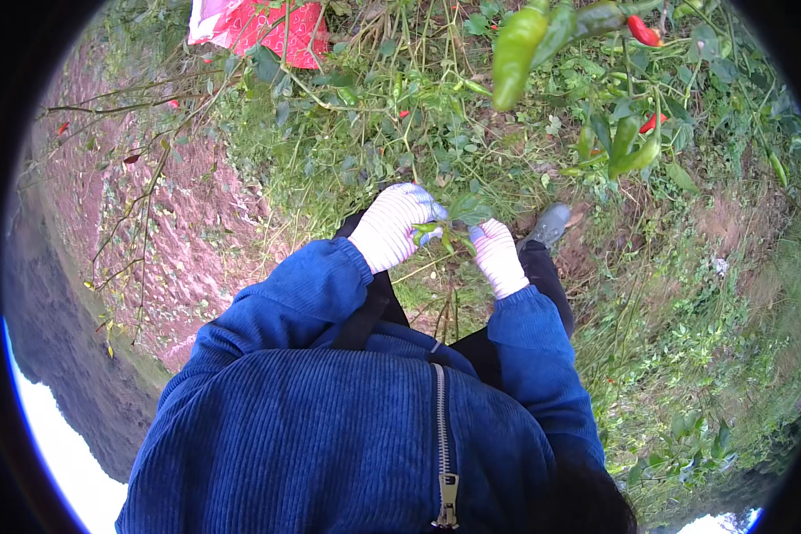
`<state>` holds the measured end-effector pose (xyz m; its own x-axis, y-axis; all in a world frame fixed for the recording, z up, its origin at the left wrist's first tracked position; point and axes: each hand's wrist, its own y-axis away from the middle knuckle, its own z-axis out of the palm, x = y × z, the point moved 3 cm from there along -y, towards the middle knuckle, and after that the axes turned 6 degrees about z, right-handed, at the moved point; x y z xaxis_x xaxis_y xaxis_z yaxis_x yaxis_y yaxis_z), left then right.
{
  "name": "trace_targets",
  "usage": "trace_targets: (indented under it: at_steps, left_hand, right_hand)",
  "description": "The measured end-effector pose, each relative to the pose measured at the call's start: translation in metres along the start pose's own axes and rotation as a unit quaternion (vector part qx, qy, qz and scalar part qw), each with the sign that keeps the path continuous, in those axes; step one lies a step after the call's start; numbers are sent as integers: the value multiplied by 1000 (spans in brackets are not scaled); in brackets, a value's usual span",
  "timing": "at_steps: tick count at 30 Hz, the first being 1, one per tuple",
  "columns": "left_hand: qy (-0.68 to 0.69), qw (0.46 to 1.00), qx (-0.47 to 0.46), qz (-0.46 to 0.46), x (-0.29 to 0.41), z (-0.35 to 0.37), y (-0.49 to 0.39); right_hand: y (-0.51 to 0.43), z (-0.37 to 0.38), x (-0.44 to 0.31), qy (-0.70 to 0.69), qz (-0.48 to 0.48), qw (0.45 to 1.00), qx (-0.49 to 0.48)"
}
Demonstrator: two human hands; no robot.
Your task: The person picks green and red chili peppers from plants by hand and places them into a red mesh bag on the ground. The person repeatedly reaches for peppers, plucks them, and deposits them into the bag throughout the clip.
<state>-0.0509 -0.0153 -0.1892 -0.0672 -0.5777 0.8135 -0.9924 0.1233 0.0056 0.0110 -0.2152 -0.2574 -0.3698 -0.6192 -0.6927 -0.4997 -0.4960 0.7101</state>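
Note:
Both of my hands wear white striped gloves with bluish-grey fingertips and meet at a chili pepper sprig in front of my body. My left hand (398,223) has its fingers curled at the left side of the small green chili peppers (447,240). On their right side, my right hand (497,253) has its thumb and fingers close together by the stem. A green leaf (470,209) of the sprig rises between the hands. What exactly lies between the fingertips of each hand is too small to tell.
Large green chili peppers (519,57) hang close at the upper right, with red chili peppers (644,31) beside them. A red patterned bag (280,33) lies at the top. Bare branches (148,187) reach across the left. My grey shoe (551,223) stands among weeds.

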Motion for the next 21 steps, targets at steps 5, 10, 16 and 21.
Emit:
trace_targets:
  at_steps: [5, 10, 16, 21]
  left_hand:
    - [60, 998, -2, 19, 18, -16, -14]
    - [3, 998, -44, 49, 32, -20, -26]
    - [-50, 996, -78, 15, 50, -25, -38]
    - [-124, 977, -172, 16, 53, -22, -45]
  right_hand:
    - [44, -33, -38, -178, 114, 977, -22]
    - [83, -51, -96, -244, 68, 967, -1]
    - [109, -52, -135, -89, -25, 992, 86]
    - [99, -44, -132, 52, -12, 993, 106]
